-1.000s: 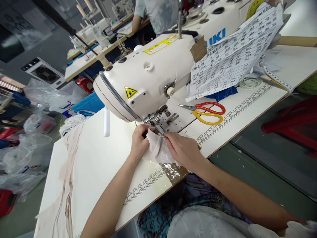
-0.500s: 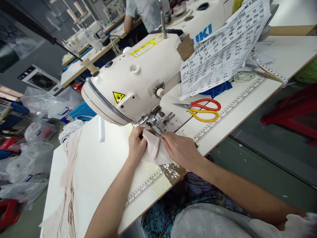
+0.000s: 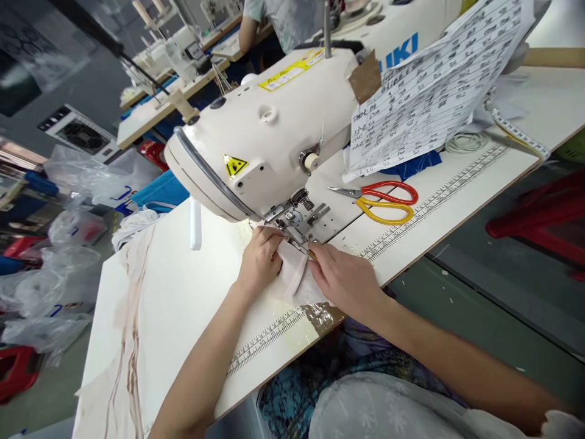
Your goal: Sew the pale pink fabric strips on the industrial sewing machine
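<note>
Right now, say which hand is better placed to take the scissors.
Probably the right hand: the scissors lie nearer it, on its side; the left hand is farther, across the pale fabric.

Head-worn view, close, facing forward and down

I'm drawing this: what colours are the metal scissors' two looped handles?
One handle is red, the other yellow, clearest in head view.

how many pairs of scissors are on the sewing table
1: red-and-yellow scissors lie on the white table, beyond the right hand. Others could be hidden under the written sheet.
</note>
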`<state>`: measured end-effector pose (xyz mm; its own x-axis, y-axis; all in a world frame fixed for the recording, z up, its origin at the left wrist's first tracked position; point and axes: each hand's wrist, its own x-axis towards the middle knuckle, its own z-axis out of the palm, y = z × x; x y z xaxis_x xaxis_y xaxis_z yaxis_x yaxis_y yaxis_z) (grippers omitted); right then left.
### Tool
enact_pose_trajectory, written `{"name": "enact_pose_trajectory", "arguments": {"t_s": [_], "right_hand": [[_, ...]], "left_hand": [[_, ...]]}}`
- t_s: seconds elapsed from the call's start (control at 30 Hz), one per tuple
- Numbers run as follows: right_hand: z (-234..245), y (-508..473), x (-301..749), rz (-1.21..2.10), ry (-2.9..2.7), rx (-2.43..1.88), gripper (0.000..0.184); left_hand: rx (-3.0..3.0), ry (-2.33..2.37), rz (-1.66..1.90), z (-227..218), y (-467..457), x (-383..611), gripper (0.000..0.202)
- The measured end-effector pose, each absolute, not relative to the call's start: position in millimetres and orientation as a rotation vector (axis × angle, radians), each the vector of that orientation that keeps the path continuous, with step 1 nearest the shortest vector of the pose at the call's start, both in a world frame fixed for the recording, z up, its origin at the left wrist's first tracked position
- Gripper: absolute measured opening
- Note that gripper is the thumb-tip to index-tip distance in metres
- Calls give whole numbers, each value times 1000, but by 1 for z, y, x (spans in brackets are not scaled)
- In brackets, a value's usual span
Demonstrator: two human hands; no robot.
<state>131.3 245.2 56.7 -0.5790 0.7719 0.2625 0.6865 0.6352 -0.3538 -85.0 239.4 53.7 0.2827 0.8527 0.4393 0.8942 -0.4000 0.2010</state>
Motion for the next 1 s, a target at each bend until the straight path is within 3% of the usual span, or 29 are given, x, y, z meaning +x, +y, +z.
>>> {"name": "enact_pose_trajectory", "arguments": {"t_s": [0.23,0.57,1.0], "right_hand": [[55,201,198,795,-2273,-996,17],[47,193,211,337,-2395,-899,23],[42,193,211,448,-2448,-880,23]], "left_hand": [[-2539,-1660,-514,67,230,-76,33],[-2260,-1837,-540,47,211,-42,35],[-2317,-1881,-599,48,208,-49,41]]}}
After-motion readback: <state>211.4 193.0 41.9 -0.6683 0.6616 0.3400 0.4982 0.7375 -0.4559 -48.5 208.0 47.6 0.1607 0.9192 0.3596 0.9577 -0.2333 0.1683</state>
